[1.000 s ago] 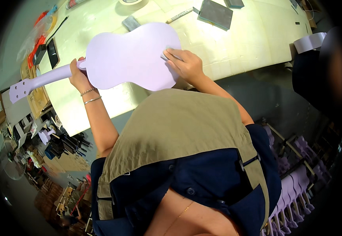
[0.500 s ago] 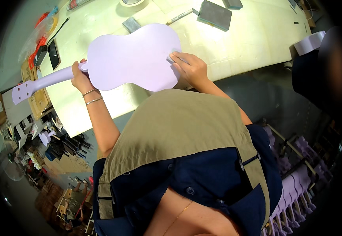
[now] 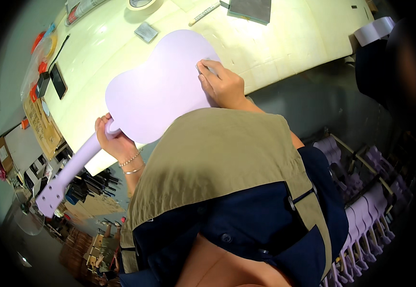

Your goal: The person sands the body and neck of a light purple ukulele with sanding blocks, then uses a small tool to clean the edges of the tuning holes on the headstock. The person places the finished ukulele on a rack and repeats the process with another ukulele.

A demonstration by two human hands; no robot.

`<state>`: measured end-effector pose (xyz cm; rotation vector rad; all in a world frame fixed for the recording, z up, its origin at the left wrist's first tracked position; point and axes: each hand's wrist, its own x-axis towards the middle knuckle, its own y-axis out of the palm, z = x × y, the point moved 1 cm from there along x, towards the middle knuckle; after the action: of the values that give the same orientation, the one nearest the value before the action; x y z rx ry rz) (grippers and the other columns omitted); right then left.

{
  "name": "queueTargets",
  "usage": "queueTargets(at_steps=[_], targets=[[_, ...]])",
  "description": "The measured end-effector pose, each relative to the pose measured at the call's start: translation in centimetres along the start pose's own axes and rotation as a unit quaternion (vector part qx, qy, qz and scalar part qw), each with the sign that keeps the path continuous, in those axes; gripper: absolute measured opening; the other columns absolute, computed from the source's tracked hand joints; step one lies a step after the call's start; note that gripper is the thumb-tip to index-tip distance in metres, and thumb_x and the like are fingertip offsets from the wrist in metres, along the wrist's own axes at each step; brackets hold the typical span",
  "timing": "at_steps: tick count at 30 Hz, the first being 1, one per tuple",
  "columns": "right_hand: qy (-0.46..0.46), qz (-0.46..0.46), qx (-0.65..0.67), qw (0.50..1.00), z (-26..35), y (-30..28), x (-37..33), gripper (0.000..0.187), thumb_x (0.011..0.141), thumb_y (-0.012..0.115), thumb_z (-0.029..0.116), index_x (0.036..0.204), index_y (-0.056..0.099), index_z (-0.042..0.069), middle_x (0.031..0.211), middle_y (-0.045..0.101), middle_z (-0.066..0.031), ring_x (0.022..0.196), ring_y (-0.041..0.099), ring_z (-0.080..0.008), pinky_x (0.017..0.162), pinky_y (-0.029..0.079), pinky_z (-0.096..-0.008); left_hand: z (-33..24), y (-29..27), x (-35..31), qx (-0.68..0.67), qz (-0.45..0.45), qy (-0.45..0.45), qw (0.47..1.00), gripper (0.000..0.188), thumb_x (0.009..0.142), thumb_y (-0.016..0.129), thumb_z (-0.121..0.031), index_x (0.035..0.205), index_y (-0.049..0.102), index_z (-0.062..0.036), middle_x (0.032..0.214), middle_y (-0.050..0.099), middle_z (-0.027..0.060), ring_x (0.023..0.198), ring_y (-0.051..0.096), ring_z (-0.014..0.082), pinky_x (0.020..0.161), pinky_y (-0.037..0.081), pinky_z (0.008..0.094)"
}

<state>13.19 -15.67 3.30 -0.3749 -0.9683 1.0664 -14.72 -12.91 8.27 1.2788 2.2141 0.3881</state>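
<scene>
A pale purple ukulele body with its neck, the ukulele [image 3: 150, 91], lies back side up over the table edge, its neck slanting down to the left. My left hand [image 3: 114, 138] is closed round the neck where it meets the body. At the body's right end, my right hand [image 3: 222, 86] pinches a small grey sanding block, mostly hidden under the fingers, against the purple surface. Another grey sanding block [image 3: 146, 32] lies on the table just beyond the ukulele.
The pale table [image 3: 284, 52] holds a tape roll [image 3: 141, 4], a marker [image 3: 204, 13], a dark flat block [image 3: 250, 9] and a phone [image 3: 58, 81]. A rack of purple ukuleles [image 3: 366, 220] stands at lower right. Another person [image 3: 380, 71] is at the right, near a purple piece.
The ukulele has turned, its neck end swinging down toward me with my left hand. My right hand has shifted slightly left and up in view, still on the body's right end.
</scene>
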Motion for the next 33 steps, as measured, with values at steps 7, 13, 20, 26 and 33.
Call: queueTargets(at_steps=[7,13,20,26,33], targets=[[0.013,0.016,-0.006,1.000,1.2,-0.3,0.1,0.020,0.074,0.069,0.013,0.094,0.068,0.013,0.091,0.063,0.0027,0.057,0.058,-0.0182,0.048,0.047,-0.0289,0.4,-0.4,-1.3,0.063,-0.010,0.026,0.998,0.011,0.082,0.052,-0.013,0.089,0.049,-0.0057,0.082,0.051,0.0023,0.083,0.053,0.0156,0.080,0.048,0.0323],[0.061,0.028,0.017,0.998,0.7,-0.6,1.3,0.020,0.077,0.068,0.009,0.097,0.069,0.011,0.092,0.065,-0.0003,0.066,0.063,-0.0181,0.054,0.050,-0.0276,0.2,0.5,-1.5,0.079,-0.013,0.045,0.996,0.015,0.081,0.048,-0.010,0.092,0.045,-0.0021,0.087,0.048,0.0089,0.085,0.051,0.0192,0.081,0.049,0.0342],[0.023,0.000,0.042,0.999,0.7,-0.2,2.0,0.020,0.076,0.068,0.006,0.096,0.069,0.009,0.090,0.067,-0.0016,0.067,0.064,-0.0178,0.055,0.051,-0.0262,0.3,0.3,-1.3,0.080,-0.013,0.048,0.996,0.013,0.081,0.047,-0.011,0.092,0.045,-0.0030,0.088,0.049,0.0091,0.086,0.051,0.0193,0.082,0.048,0.0351],[0.051,0.012,0.025,0.998,0.4,-0.3,2.3,0.018,0.076,0.068,0.006,0.094,0.069,0.009,0.090,0.067,-0.0018,0.067,0.064,-0.0183,0.056,0.051,-0.0264,0.1,0.6,-1.7,0.089,-0.005,0.055,0.995,0.015,0.083,0.046,-0.012,0.093,0.044,-0.0025,0.089,0.049,0.0080,0.087,0.050,0.0181,0.083,0.047,0.0341],[0.041,0.023,0.017,0.999,0.7,-0.4,2.0,0.018,0.076,0.069,0.007,0.093,0.070,0.009,0.090,0.067,-0.0016,0.068,0.064,-0.0179,0.057,0.051,-0.0269,0.3,0.5,-1.3,0.083,-0.016,0.055,0.995,0.017,0.083,0.048,-0.012,0.095,0.044,-0.0012,0.089,0.049,0.0087,0.087,0.051,0.0185,0.083,0.048,0.0347]])
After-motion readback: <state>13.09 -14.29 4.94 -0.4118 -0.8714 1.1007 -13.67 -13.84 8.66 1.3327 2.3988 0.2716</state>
